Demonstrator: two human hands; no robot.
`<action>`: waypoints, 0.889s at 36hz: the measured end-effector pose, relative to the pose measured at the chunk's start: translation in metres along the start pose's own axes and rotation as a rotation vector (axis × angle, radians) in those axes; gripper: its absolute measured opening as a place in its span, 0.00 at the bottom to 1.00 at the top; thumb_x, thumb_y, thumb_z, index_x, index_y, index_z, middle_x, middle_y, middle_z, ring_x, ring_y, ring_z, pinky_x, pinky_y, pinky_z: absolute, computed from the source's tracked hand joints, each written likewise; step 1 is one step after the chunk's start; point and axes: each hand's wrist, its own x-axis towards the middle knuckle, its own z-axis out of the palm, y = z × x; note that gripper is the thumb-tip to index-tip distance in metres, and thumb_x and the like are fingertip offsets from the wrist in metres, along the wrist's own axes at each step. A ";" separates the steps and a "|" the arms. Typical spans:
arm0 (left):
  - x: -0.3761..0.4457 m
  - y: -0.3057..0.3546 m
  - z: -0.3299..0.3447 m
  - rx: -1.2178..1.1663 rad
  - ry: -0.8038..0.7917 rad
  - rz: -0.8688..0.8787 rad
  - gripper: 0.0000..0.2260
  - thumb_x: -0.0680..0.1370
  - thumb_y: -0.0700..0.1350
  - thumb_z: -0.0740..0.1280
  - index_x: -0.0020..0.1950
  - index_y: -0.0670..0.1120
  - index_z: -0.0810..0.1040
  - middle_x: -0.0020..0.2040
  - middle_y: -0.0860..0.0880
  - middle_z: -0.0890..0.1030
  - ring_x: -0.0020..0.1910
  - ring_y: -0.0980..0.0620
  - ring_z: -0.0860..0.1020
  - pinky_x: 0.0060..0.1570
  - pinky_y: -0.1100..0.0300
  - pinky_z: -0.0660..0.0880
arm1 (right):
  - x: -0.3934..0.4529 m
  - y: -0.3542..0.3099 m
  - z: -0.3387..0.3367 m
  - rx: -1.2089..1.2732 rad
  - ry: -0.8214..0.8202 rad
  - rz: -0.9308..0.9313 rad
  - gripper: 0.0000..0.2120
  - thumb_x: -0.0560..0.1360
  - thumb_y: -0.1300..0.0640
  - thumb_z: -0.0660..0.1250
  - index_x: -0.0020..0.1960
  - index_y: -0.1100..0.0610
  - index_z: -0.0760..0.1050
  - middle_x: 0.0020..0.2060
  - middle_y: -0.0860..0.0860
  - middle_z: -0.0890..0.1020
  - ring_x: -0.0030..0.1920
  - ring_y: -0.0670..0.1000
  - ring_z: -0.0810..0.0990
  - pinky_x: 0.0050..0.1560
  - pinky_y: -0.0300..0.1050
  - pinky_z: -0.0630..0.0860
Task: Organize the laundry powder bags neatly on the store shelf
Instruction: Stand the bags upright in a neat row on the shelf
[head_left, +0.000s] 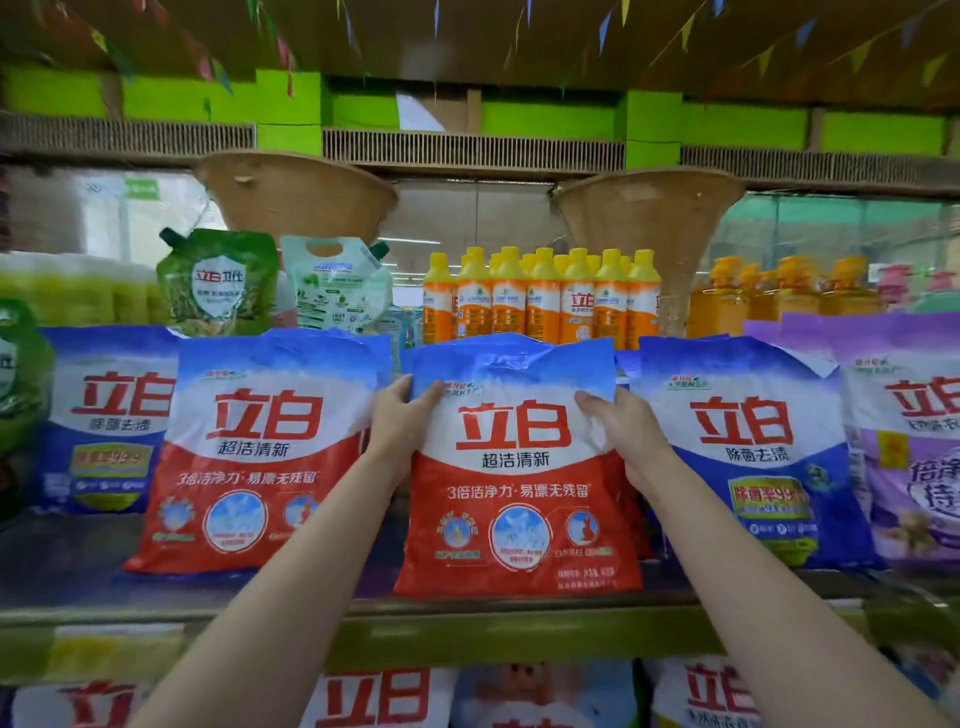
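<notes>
Both hands, left (397, 415) and right (621, 423), grip the middle red bag (519, 467); neighbouring bags beside it stand, this one unsettled.

Both arms reach forward; left hand (397, 423) and right hand (626, 434) grip.

Setting: retail shop, cleaning-goods aisle. Evidence: open metal shelf (467, 610) stocked in rows with many copies of the same branded goods. Front row: laundry powder bags (260, 452) in red, blue and purple, standing side by side facing out. Behind them: a block of identical orange bottles (540, 301) with yellow caps, plus green refill pouches (218, 280). More bags on the shelf below. Coloured bunting (769, 57) strung overhead. Another aisle is visible through the shelving gap.
</notes>
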 end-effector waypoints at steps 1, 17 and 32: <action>0.001 0.000 0.001 0.014 -0.020 0.001 0.21 0.78 0.43 0.66 0.69 0.38 0.69 0.53 0.48 0.78 0.36 0.55 0.79 0.30 0.65 0.78 | 0.004 -0.002 0.000 -0.020 -0.005 0.018 0.03 0.76 0.60 0.66 0.49 0.56 0.78 0.47 0.55 0.82 0.42 0.52 0.80 0.38 0.38 0.77; 0.002 -0.009 -0.012 -0.271 -0.251 -0.255 0.13 0.78 0.41 0.64 0.61 0.39 0.75 0.46 0.42 0.84 0.37 0.47 0.84 0.34 0.55 0.81 | 0.047 0.067 0.003 -0.111 0.025 -0.083 0.13 0.61 0.34 0.67 0.46 0.28 0.75 0.67 0.52 0.72 0.68 0.56 0.70 0.65 0.63 0.69; 0.000 0.005 -0.013 -0.147 -0.022 0.045 0.07 0.77 0.36 0.64 0.43 0.45 0.78 0.37 0.45 0.82 0.29 0.52 0.82 0.29 0.60 0.79 | -0.007 0.001 0.010 0.468 -0.141 0.004 0.09 0.74 0.67 0.65 0.50 0.55 0.78 0.42 0.52 0.85 0.45 0.54 0.83 0.49 0.50 0.80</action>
